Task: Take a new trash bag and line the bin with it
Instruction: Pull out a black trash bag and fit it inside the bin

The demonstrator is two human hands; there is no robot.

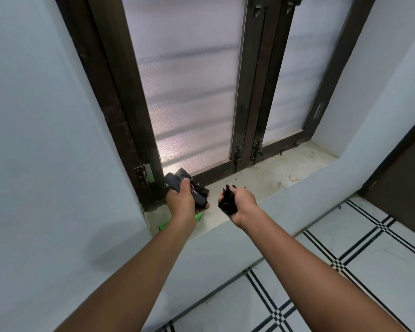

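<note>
Gripping a wad of folded black plastic bags, the left hand curls knuckles-up above the rough concrete window sill. Beside it, apart, the right hand clutches one folded black trash bag, glossy and crumpled, its long axis running roughly away from the person toward the frosted window. A green wrapper lies under the left wrist.

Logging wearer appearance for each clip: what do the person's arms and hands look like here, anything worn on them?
Both forearms are bare for as far as the view shows, with no sleeves visible. The left hand and right hand wear no gloves. No watch, bracelet or ring shows on either wrist or on the visible fingers, and no markings are apparent.
</note>
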